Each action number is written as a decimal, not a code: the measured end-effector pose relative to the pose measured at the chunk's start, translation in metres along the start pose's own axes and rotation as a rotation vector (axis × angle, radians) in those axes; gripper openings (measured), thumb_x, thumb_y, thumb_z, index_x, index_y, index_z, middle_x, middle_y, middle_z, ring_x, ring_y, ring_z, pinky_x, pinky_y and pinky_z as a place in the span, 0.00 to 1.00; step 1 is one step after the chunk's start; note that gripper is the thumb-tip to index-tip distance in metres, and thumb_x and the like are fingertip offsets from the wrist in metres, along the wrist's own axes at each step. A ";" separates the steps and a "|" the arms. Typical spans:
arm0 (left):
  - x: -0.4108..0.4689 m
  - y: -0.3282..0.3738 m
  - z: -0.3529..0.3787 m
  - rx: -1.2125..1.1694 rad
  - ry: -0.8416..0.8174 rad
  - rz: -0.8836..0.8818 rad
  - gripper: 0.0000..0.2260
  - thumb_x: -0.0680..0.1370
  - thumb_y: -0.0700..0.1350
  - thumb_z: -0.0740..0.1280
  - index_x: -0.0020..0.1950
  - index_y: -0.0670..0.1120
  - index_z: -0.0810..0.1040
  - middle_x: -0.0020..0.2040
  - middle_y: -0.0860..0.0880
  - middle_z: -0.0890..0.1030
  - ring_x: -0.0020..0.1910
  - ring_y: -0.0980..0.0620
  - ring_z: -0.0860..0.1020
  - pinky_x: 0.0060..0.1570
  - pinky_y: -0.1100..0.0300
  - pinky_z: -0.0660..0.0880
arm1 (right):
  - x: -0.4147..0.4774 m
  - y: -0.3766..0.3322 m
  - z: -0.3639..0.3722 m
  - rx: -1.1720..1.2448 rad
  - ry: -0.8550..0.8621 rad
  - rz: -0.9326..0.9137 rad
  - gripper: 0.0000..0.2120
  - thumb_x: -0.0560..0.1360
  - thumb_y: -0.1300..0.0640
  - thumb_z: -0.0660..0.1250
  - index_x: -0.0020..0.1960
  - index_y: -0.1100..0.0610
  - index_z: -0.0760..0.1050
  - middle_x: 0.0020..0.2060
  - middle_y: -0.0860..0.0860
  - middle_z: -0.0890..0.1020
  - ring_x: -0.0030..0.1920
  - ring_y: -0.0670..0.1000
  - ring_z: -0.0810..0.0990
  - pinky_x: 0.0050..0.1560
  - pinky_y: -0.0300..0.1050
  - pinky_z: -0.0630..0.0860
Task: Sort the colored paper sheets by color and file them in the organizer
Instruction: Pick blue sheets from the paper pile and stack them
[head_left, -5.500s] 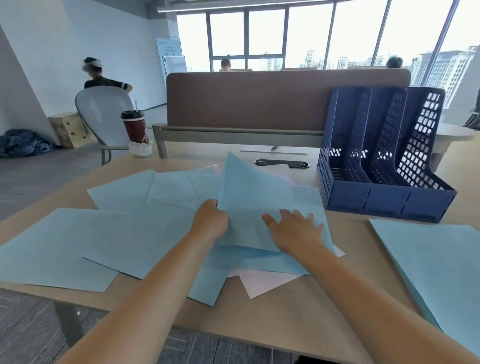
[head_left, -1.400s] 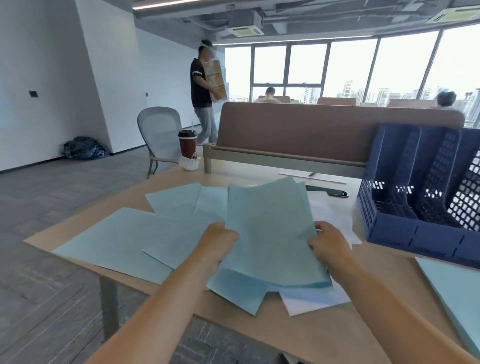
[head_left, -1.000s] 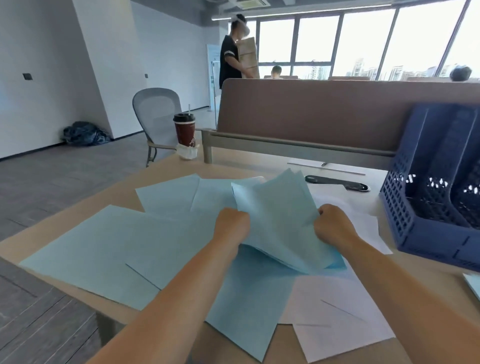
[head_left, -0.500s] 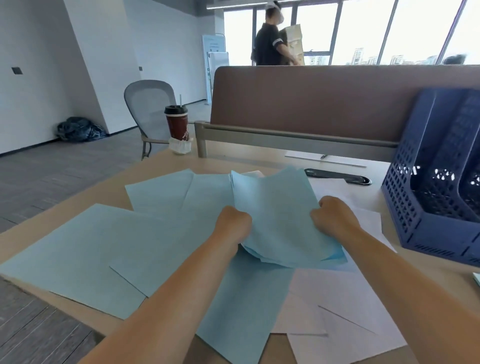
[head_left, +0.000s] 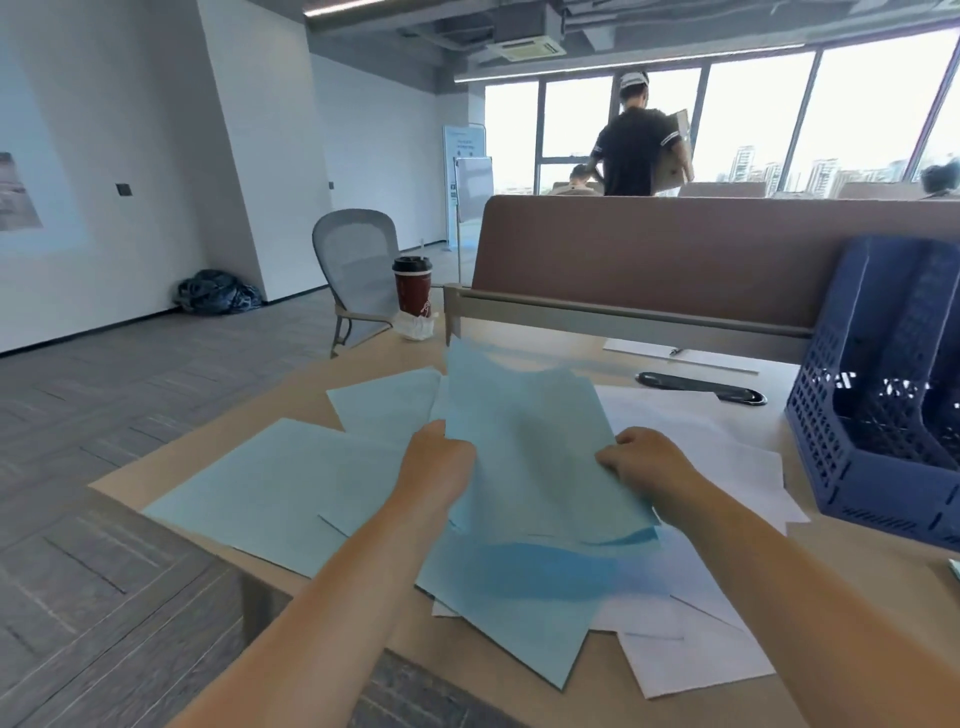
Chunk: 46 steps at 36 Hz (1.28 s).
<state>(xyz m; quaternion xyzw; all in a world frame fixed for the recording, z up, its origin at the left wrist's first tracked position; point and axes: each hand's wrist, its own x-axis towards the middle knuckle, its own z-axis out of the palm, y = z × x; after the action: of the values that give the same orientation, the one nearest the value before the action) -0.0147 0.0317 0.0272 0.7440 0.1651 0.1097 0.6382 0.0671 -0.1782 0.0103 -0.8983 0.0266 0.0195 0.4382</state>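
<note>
While both arms are reaching over the surface, the left grip is clamping curled fingers on the left edge of a stack of light blue sheets, and the right grip is pinching the same stack's right edge. The stack is tilting up off the surface, with its far end raised. More loose blue sheets are lying fanned out to the left and underneath, while white sheets are lying beneath on the right. The dark blue organizer is standing at the right, apart from the stack.
</note>
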 end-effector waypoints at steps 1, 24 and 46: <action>-0.004 -0.002 -0.008 0.012 0.013 -0.012 0.13 0.67 0.36 0.62 0.47 0.43 0.82 0.45 0.40 0.84 0.45 0.40 0.83 0.43 0.50 0.79 | -0.004 -0.005 0.005 -0.005 -0.025 -0.016 0.07 0.73 0.62 0.67 0.49 0.64 0.78 0.45 0.60 0.82 0.46 0.59 0.81 0.42 0.46 0.74; -0.009 -0.047 -0.068 0.132 0.201 -0.154 0.09 0.74 0.30 0.61 0.37 0.40 0.64 0.32 0.45 0.66 0.33 0.46 0.66 0.32 0.58 0.60 | -0.029 -0.035 0.057 -0.521 -0.181 -0.249 0.10 0.75 0.48 0.65 0.47 0.54 0.73 0.47 0.52 0.78 0.49 0.55 0.76 0.46 0.46 0.71; -0.009 -0.057 -0.064 0.334 0.149 -0.043 0.02 0.77 0.33 0.60 0.46 0.37 0.71 0.40 0.44 0.75 0.35 0.49 0.71 0.31 0.60 0.66 | -0.025 -0.053 0.055 -0.617 -0.193 -0.093 0.23 0.71 0.52 0.75 0.60 0.64 0.77 0.51 0.56 0.77 0.48 0.53 0.73 0.47 0.42 0.69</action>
<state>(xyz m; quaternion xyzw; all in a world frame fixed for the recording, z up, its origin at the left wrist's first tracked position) -0.0528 0.0944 -0.0178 0.8258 0.2436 0.1220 0.4939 0.0453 -0.1017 0.0200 -0.9830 -0.0633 0.0916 0.1461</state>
